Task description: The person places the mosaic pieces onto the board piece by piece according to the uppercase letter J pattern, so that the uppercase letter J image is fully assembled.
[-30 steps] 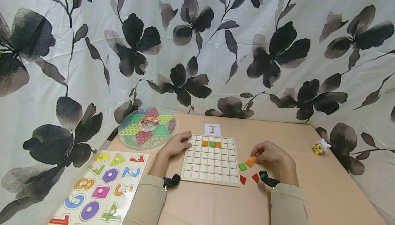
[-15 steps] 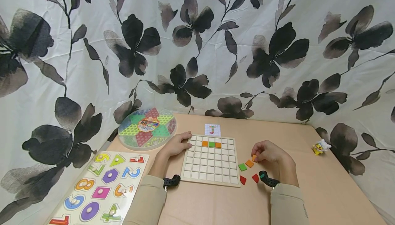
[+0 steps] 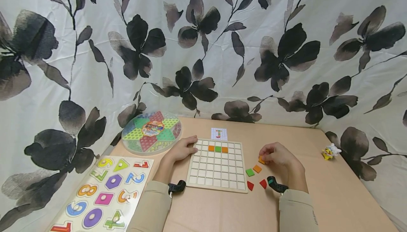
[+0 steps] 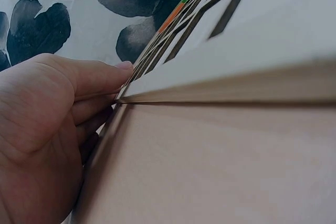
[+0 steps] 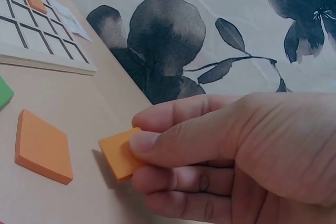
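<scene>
My left hand (image 3: 182, 150) grips the left edge of a pale wooden grid board (image 3: 216, 175); in the left wrist view the thumb (image 4: 102, 75) lies at the board's rim, with the other fingers against its side. Along an upper row sit two orange tiles and a green tile (image 3: 217, 149) between them. Right of the board, my right hand (image 3: 279, 155) pinches an orange square tile (image 5: 118, 156) between thumb and fingers, tilted just above the table. Another orange tile (image 5: 44, 145) lies close by, beside a green tile (image 3: 249, 172) and two red pieces (image 3: 250, 185).
Behind the board lies a small pattern card (image 3: 219, 133). A round clear-lidded box (image 3: 152, 133) and a number-and-shape puzzle board (image 3: 105, 193) are at the left. A small yellow-and-white toy figure (image 3: 330, 151) stands at the far right. A floral curtain (image 3: 235, 48) hangs behind the table.
My right hand has risen slightly with the orange tile pinched in it, and more of that tile shows. My left hand and the board have stayed put.
</scene>
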Action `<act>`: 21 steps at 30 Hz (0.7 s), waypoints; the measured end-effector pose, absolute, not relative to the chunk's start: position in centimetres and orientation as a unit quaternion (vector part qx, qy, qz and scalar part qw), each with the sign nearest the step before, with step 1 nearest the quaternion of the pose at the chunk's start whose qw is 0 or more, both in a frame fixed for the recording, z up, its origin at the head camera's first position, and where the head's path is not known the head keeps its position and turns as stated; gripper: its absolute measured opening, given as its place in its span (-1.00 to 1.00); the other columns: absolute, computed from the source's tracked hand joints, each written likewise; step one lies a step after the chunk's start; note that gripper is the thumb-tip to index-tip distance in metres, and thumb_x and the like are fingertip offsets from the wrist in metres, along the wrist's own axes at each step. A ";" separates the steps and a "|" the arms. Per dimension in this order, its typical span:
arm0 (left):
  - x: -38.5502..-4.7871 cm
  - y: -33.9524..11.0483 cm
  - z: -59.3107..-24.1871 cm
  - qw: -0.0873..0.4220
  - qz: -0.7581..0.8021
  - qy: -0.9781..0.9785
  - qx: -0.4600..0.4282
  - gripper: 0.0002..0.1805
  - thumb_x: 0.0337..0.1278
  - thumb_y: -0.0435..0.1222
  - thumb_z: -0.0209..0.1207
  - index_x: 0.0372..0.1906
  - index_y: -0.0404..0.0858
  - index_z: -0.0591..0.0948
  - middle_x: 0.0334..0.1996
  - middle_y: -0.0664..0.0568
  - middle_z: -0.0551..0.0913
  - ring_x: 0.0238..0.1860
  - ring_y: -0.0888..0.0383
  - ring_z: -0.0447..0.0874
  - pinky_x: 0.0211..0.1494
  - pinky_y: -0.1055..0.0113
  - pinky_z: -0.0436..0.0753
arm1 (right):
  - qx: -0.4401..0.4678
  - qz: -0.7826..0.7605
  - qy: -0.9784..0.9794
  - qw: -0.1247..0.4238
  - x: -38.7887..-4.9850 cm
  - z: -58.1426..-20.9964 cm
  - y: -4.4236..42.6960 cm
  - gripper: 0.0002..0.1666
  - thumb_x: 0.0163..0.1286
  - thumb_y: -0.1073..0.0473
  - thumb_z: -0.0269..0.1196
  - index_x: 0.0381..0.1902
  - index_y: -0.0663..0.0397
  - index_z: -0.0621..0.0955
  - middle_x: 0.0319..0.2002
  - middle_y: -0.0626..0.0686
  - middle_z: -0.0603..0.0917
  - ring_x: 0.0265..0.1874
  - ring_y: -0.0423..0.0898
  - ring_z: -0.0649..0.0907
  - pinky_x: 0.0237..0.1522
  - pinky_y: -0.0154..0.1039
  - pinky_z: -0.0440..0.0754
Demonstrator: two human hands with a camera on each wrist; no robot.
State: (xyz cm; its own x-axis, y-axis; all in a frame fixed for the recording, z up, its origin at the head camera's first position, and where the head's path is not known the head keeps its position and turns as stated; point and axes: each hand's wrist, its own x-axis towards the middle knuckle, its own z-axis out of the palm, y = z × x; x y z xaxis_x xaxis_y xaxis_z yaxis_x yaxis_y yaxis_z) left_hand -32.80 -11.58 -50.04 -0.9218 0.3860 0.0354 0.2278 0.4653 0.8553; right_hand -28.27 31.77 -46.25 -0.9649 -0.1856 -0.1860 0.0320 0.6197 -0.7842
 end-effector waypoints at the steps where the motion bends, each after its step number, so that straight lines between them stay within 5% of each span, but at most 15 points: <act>1: -32.8 -11.6 -50.0 0.082 0.483 0.853 0.180 -0.39 0.40 -0.32 0.27 0.48 -0.35 0.46 0.61 -0.08 0.28 0.66 -0.08 0.10 0.74 0.03 0.09 | -0.041 -0.436 0.891 0.122 -28.3 -46.2 31.7 -0.86 0.41 0.36 0.34 -0.10 0.23 0.74 -0.28 0.11 0.73 -0.31 0.00 0.64 -0.19 -0.24 0.67; 12: -32.8 -11.5 -49.9 0.081 0.487 0.850 0.184 -0.41 0.41 -0.33 0.25 0.47 -0.38 0.46 0.60 -0.13 0.29 0.66 -0.13 0.11 0.73 -0.02 0.10 | -0.089 -0.439 0.891 0.076 -28.8 -45.6 30.8 -0.77 0.41 0.35 0.34 0.00 0.31 0.73 -0.24 0.15 0.72 -0.31 0.02 0.67 -0.26 -0.23 0.77; 21: -32.8 -11.5 -50.0 0.080 0.485 0.851 0.183 -0.40 0.40 -0.33 0.26 0.47 -0.38 0.46 0.60 -0.13 0.30 0.65 -0.12 0.12 0.73 0.00 0.10 | -0.136 -0.451 0.880 0.057 -28.9 -45.2 30.2 -0.69 0.39 0.39 0.35 0.08 0.34 0.69 -0.17 0.22 0.74 -0.23 0.00 0.65 -0.18 -0.42 0.71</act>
State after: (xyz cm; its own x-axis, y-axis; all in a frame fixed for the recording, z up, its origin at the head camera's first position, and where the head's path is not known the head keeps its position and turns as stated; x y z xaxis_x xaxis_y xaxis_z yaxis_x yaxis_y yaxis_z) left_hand -32.82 -11.49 -49.97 -0.9203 0.3891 0.0415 0.2339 0.4621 0.8554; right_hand -28.90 30.20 -45.16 -0.9564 -0.2914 0.0215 -0.1878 0.5566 -0.8093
